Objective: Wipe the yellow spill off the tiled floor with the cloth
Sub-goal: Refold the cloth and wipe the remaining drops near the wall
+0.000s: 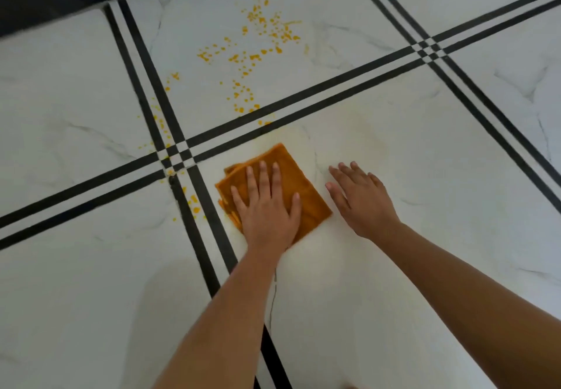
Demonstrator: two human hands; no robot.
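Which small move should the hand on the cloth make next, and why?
Probably the left hand should slide the cloth a little leftward: yellow drops lie just beside it by the black stripes, while the tile around it shows only a faint smear.

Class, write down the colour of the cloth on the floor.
Orange-brown; the cloth shows best in the head view.

Orange cloth point(291, 173), yellow-orange spill point(261, 24) droplets — white grey-veined marble tiles point(425, 176) crossed by paired black stripes point(303, 106)
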